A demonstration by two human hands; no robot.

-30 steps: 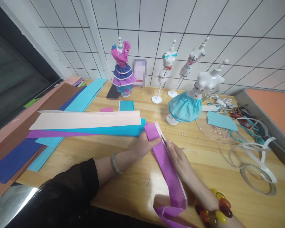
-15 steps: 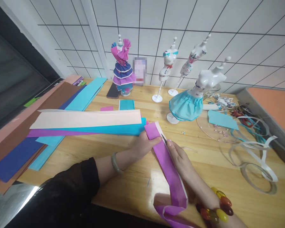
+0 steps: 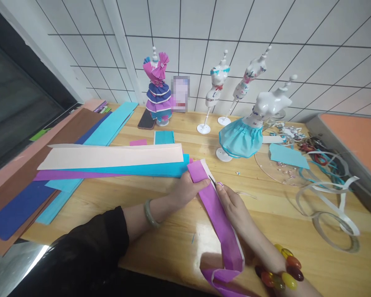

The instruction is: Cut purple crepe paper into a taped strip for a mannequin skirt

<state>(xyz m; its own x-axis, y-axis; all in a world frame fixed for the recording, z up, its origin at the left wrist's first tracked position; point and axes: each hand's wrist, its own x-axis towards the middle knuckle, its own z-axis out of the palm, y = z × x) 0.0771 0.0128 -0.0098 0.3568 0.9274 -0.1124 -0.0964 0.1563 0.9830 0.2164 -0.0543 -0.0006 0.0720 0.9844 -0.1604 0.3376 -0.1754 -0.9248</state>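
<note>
Purple crepe paper strip (image 3: 218, 210) runs from the near table edge up toward the middle of the wooden table (image 3: 148, 243), lying between both hands. The left hand (image 3: 187, 190) pinches its far end with thumb on top. The right hand (image 3: 235, 206) presses its right edge, fingers closed around small scissors (image 3: 212, 182). Farther left lie cream, blue and purple sheets (image 3: 111, 163). Beyond stands a mannequin in a turquoise skirt (image 3: 243, 140), other dress forms behind.
</note>
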